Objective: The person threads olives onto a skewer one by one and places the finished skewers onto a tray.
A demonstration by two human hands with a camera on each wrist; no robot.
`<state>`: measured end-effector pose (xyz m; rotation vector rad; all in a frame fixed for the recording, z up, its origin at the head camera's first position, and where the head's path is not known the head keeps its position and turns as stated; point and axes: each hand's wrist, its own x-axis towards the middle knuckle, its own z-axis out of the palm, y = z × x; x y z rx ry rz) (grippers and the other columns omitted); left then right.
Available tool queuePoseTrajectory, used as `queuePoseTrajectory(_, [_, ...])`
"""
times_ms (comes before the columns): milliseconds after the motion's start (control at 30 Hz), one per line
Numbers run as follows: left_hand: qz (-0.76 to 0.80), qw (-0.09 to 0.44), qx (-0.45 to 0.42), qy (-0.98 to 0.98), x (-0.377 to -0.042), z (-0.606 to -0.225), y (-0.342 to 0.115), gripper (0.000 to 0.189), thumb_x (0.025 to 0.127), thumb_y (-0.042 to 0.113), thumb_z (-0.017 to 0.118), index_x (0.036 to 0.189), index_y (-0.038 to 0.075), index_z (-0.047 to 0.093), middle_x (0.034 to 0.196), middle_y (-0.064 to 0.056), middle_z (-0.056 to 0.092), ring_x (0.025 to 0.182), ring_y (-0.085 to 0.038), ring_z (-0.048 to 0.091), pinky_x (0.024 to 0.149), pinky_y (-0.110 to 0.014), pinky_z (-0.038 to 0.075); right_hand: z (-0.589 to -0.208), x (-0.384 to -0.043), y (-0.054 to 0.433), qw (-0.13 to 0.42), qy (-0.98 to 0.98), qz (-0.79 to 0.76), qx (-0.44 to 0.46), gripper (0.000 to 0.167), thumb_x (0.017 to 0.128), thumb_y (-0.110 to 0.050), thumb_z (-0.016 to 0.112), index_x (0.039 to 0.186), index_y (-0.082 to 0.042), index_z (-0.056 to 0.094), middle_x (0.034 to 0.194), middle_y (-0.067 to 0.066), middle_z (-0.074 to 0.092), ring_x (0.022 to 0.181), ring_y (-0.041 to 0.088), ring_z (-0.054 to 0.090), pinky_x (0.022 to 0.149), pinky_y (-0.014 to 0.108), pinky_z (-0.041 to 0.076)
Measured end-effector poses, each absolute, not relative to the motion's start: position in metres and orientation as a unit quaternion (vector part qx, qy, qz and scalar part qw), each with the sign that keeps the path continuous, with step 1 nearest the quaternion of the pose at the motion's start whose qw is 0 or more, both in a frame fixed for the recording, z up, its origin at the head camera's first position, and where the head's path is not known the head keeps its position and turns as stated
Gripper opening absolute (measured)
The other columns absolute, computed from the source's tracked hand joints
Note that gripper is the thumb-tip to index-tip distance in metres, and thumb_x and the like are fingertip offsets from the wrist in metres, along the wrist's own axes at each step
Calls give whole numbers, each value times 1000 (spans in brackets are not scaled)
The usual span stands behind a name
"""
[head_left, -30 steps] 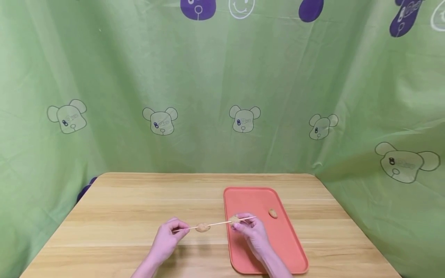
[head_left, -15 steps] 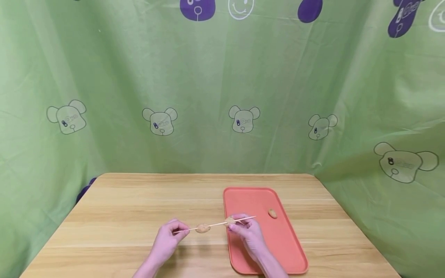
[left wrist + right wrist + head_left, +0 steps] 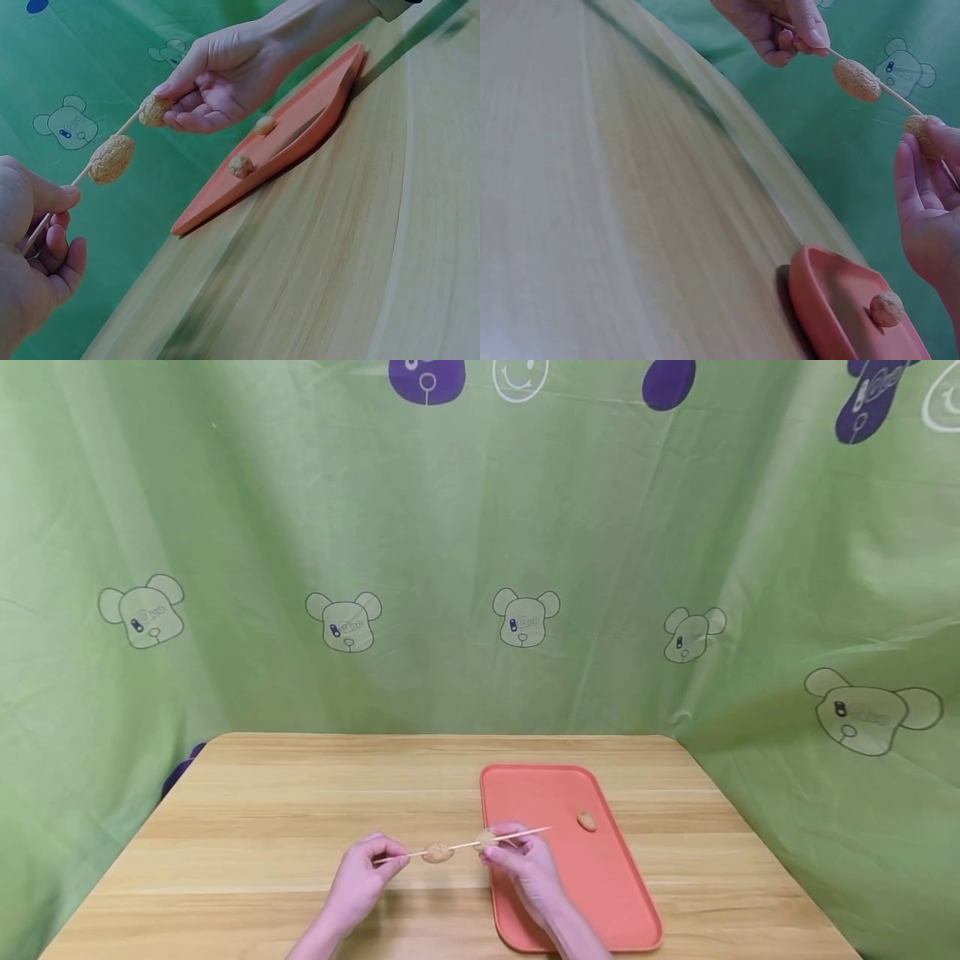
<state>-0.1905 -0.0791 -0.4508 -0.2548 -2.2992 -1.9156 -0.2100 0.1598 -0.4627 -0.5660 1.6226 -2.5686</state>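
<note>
My left hand [image 3: 360,878] pinches a thin wooden skewer [image 3: 463,845] near its left end, above the table. A tan, wrinkled oval ball [image 3: 112,159] is threaded on the skewer a little right of those fingers. Farther along, my right hand [image 3: 531,870] pinches a second wrinkled ball [image 3: 485,839] that is also on the stick. The skewer's bare tip sticks out past the right hand, over the tray. In the right wrist view, the right thumb [image 3: 943,136] and fingers close around this second ball, covering part of it.
A coral-red tray [image 3: 540,785] lies on the wooden table [image 3: 315,802], under the right hand. Two more wrinkled balls, a nearer one [image 3: 241,166] and a farther one [image 3: 265,125], rest on it. A green patterned curtain [image 3: 450,685] hangs around the table.
My right hand has slid left along the skewer with the second ball, bringing it closer to the first. The left hand and first ball have hardly moved.
</note>
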Motion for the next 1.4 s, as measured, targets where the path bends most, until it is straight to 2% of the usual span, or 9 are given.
queuePoseTrajectory(433, [-634,63,-90,-766,-190,-449,-79,6,79,-3,67,83,-5,65,78,-5,56,73,-10,52,67,-21,47,-465,-207,152,30,533,-831,-156,26,80,14,57,96,-7,60,88,4,67,78,13,65,76,26,52])
queuePoseTrajectory(800, [-627,68,-103,-769,-189,-449,-80,4,79,-1,67,82,-3,65,77,-4,56,72,-11,52,66,-22,47,-467,-207,146,37,529,-831,-167,24,80,13,57,99,-1,56,89,6,67,77,14,64,75,26,53])
queuePoseTrajectory(1100, [-625,59,-106,-771,-188,-452,-79,6,78,0,68,82,-5,65,80,-5,58,76,-12,54,68,-23,47,-466,-203,143,42,547,-827,-124,24,78,13,59,97,-2,56,87,5,65,76,14,64,75,27,53])
queuePoseTrajectory(1400, [-626,54,-92,-773,-189,-455,-80,5,79,3,69,83,0,67,82,-4,61,75,-11,56,69,-22,47,-468,-203,142,52,536,-831,-136,22,80,12,58,96,-3,56,88,4,65,77,13,64,75,27,53])
